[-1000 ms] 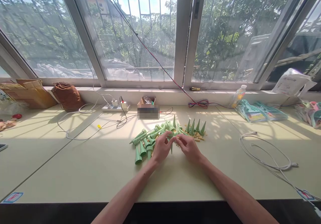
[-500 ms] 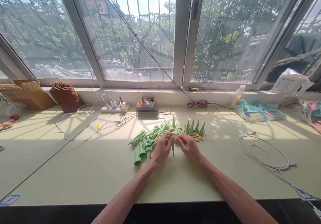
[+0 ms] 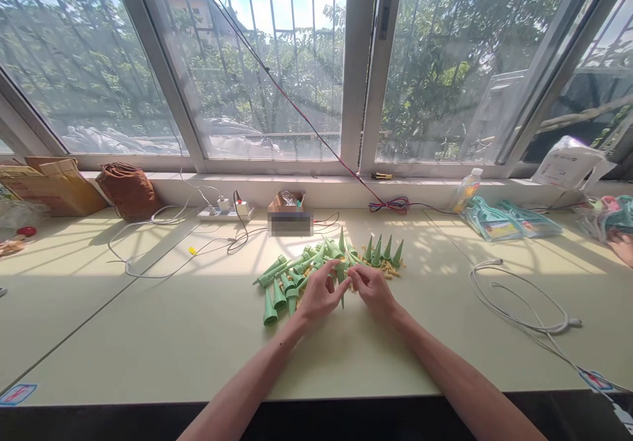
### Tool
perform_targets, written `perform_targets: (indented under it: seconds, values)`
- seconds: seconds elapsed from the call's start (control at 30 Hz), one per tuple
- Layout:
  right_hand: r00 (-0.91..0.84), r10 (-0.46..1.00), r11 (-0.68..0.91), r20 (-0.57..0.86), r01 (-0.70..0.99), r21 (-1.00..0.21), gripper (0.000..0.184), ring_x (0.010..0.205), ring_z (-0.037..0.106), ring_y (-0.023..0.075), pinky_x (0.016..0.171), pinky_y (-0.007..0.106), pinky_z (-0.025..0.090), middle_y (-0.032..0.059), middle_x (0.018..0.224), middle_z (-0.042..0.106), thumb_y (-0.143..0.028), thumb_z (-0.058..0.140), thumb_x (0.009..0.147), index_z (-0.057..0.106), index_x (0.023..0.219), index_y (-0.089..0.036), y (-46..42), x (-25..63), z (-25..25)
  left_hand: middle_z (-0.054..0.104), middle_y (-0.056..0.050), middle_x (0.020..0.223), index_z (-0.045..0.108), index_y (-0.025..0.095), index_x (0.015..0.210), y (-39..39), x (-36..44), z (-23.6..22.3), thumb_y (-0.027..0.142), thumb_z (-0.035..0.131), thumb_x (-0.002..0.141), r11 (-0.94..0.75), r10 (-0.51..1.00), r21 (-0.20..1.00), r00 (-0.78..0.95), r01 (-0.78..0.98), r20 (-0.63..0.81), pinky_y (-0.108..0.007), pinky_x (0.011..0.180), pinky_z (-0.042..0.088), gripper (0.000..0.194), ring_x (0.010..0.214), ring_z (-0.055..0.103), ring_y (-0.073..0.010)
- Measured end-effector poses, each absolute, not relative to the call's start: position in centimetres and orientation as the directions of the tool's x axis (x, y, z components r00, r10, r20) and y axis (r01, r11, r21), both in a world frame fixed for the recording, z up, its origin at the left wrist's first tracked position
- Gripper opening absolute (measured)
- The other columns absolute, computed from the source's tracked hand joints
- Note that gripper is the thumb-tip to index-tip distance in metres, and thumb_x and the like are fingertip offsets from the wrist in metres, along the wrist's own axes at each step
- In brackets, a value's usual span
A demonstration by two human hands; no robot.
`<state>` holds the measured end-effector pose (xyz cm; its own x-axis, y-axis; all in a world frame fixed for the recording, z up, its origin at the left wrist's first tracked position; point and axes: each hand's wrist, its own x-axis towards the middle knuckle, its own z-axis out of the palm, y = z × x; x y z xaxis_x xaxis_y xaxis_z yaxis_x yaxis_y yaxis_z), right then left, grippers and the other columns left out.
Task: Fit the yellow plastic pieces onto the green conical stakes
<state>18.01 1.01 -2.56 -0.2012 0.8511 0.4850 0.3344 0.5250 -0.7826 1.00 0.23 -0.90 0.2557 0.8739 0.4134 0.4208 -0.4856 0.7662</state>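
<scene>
My left hand (image 3: 321, 291) is closed on a green plastic cone spike (image 3: 341, 272), which points downward between my hands. Thumb and fingers of my right hand (image 3: 373, 289) are pinched together beside the spike's wide end; whatever they hold is too small to make out. Around and behind my left hand lies a pile of green cone spikes (image 3: 270, 310), several with wide collared ends. Four-sided order is absent there, but to the right several spikes (image 3: 377, 252) stand point-up. Small yellowish pieces (image 3: 390, 274) are scattered beneath and beside them.
Against the window wall are a power strip (image 3: 226, 213), a small open box (image 3: 287, 202), bundled wires (image 3: 395, 204) and a bottle (image 3: 467, 190). Bagged teal items (image 3: 494, 220) lie at right, with a coiled white cable (image 3: 524, 322) nearer. Another person's hand (image 3: 622, 246) shows at the right edge.
My left thumb has shifted down and away from the right fingertips, opening a gap. The right fingertips have dropped slightly beside the spike. The pile and standing spikes look the same.
</scene>
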Motion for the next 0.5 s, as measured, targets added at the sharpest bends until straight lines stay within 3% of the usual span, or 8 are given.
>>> perform_targets:
  seconds: [0.5]
  values:
    - [-0.199,0.86,0.51,0.47,0.373,-0.775,0.053,0.046,0.038,0.0103,0.049,0.025,0.029,-0.0011,0.051,0.048,-0.05,0.043,0.097,0.048,0.055,-0.019,0.77,17.75,-1.96,0.053,0.004,0.07,0.056,0.016,0.115,0.24,1.02,-0.87,0.036,0.063,0.083,-0.475,0.88,0.765,0.258,0.435,0.399,-0.02,0.046,0.031,0.038,0.046,0.041,-0.0063]
